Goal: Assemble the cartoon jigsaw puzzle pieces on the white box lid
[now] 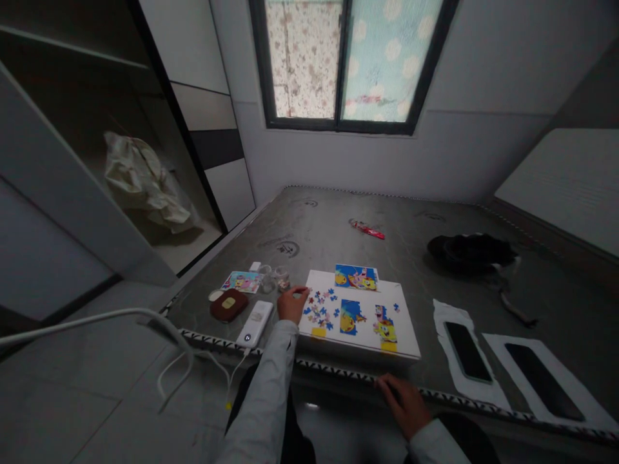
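Observation:
My left hand (291,305) is at the left edge of a white box (365,341), its thumb and fingertips closed in a pinch. What it pinches, if anything, is too small to make out. Beside those fingertips lie loose jigsaw pieces (322,316). Two joined sections rest on the box: a blue and yellow one (349,317) and a yellow and pink one (385,325). A cartoon picture card (356,277) lies along the box's far edge. Below the box's front edge, my right hand (405,403) has its fingers curled together; anything inside them is hidden.
Left of the box are a white power bank (255,324) with a cable, a brown case (229,305), small clear jars (282,278) and another card (242,281). Rightward lie a phone (467,351), a dark slab (544,380) and a black bag (471,252). A red packet (368,229) lies behind.

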